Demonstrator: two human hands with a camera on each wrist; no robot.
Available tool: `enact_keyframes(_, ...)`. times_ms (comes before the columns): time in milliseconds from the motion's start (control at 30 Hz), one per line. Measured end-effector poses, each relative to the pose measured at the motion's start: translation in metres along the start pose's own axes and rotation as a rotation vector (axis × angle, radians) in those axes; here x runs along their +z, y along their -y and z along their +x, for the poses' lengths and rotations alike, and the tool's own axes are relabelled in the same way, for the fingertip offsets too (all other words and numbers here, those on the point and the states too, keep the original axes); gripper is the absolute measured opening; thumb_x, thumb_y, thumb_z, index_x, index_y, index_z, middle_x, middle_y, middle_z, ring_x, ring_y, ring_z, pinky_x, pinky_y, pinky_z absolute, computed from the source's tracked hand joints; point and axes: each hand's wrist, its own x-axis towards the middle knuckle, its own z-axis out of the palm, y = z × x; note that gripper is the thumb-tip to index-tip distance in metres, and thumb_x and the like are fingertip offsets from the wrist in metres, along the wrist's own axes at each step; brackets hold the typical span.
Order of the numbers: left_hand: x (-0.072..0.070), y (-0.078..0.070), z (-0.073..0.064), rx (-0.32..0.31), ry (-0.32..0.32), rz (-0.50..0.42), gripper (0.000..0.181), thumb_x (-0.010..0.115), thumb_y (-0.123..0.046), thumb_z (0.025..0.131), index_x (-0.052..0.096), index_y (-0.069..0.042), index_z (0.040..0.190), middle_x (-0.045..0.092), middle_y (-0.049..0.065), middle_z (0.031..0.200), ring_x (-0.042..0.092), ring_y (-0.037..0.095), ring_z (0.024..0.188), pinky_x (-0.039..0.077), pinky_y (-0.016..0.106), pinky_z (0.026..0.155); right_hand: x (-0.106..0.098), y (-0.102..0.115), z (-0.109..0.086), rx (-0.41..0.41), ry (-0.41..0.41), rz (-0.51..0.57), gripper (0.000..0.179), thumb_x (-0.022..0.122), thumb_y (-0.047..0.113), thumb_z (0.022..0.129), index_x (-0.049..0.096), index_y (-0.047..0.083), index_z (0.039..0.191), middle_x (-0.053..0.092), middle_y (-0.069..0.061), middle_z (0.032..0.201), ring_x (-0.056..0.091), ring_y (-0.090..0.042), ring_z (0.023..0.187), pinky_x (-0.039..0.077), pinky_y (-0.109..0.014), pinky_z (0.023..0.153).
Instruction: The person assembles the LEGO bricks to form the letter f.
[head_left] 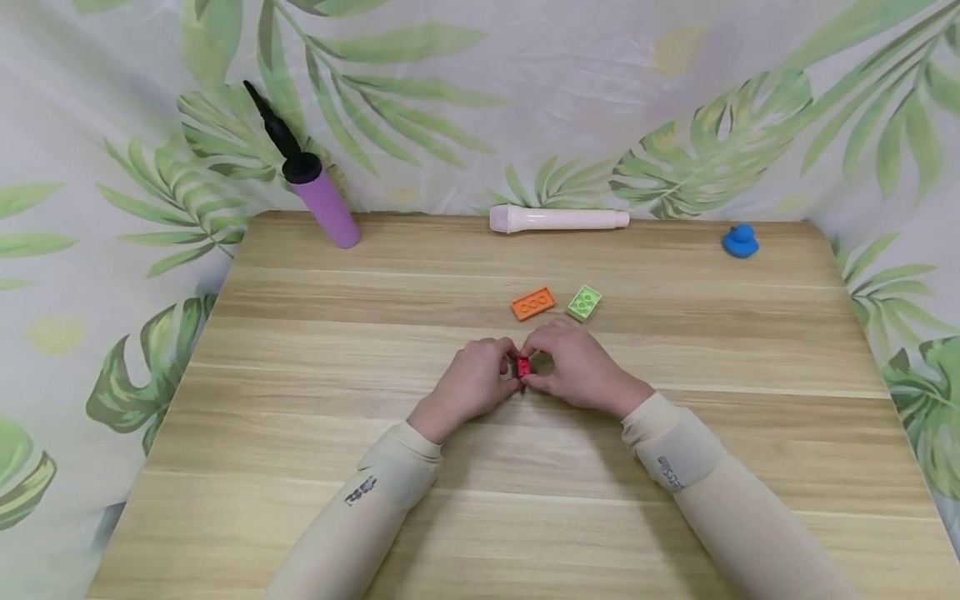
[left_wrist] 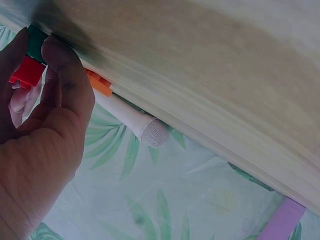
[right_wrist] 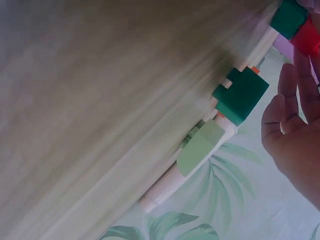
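Observation:
In the head view a small red toy brick [head_left: 523, 367] sits between the fingertips of both hands. A dark green brick [left_wrist: 37, 45] lies against the red one on its table side, as the left wrist view shows. The left hand [head_left: 474, 379] pinches the green brick between thumb and finger. From the other side the right hand [head_left: 576, 367] pinches the red brick with thumb and index finger. Beyond the hands lie an orange brick [head_left: 533, 303] and a light green brick [head_left: 583, 302]. A second dark green brick [right_wrist: 242, 95] stands near them in the right wrist view.
Along the back of the wooden table [head_left: 360, 325] lie a pale pink microphone [head_left: 558, 218] and a blue rubber duck [head_left: 741, 240]. A purple hand pump [head_left: 326, 204] with a black nozzle stands back left. Leaf-printed cloth [head_left: 570, 100] hangs behind.

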Motion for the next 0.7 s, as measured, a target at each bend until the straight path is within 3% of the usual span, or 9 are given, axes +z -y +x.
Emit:
enact_keyframes(200,0.0,-0.001,-0.001,0.006,-0.006,0.005,0.03,0.085,-0.02,0.09,0.074,-0.008,0.115,0.063,0.002,0.086,0.057,0.017,0.076,0.047,0.03,0.066,0.001,-0.002,0.0,0.007,0.02,-0.016,0.022,0.09,0.023,0.084,0.075,0.017,0.098,0.075,0.004,0.098,0.063,-0.021,0.104,0.051,-0.044,0.097)
enact_keyframes(400,0.001,0.002,-0.001,0.006,-0.002,-0.002,0.028,0.084,-0.018,0.09,0.073,-0.008,0.114,0.061,0.001,0.084,0.056,0.016,0.075,0.045,0.029,0.065,0.002,-0.002,0.001,0.013,0.044,-0.048,0.023,0.09,0.025,0.085,0.074,0.017,0.099,0.075,0.002,0.1,0.063,-0.021,0.104,0.051,-0.044,0.099)
enact_keyframes(533,0.002,0.001,-0.001,0.001,0.004,0.001,0.029,0.084,-0.019,0.091,0.073,-0.007,0.115,0.062,0.001,0.085,0.057,0.016,0.075,0.046,0.03,0.065,-0.004,-0.003,-0.001,0.051,0.097,-0.013,0.039,0.09,0.028,0.087,0.073,0.013,0.119,0.074,-0.001,0.116,0.063,-0.022,0.115,0.05,-0.045,0.107)
enact_keyframes(633,0.002,0.0,-0.001,-0.009,0.013,0.004,0.033,0.084,-0.02,0.091,0.072,-0.006,0.119,0.062,0.002,0.087,0.057,0.017,0.076,0.047,0.03,0.067,-0.018,-0.007,-0.007,0.137,0.124,0.072,0.058,0.088,0.029,0.088,0.066,0.012,0.138,0.07,-0.005,0.13,0.064,-0.024,0.12,0.052,-0.047,0.106)
enact_keyframes(700,0.001,-0.001,-0.001,-0.016,0.017,0.004,0.038,0.085,-0.021,0.091,0.071,-0.007,0.123,0.062,0.002,0.088,0.057,0.017,0.077,0.047,0.031,0.068,-0.031,-0.01,-0.012,0.2,0.114,0.125,0.06,0.086,0.029,0.091,0.063,0.012,0.143,0.068,-0.007,0.135,0.064,-0.026,0.12,0.053,-0.049,0.103)
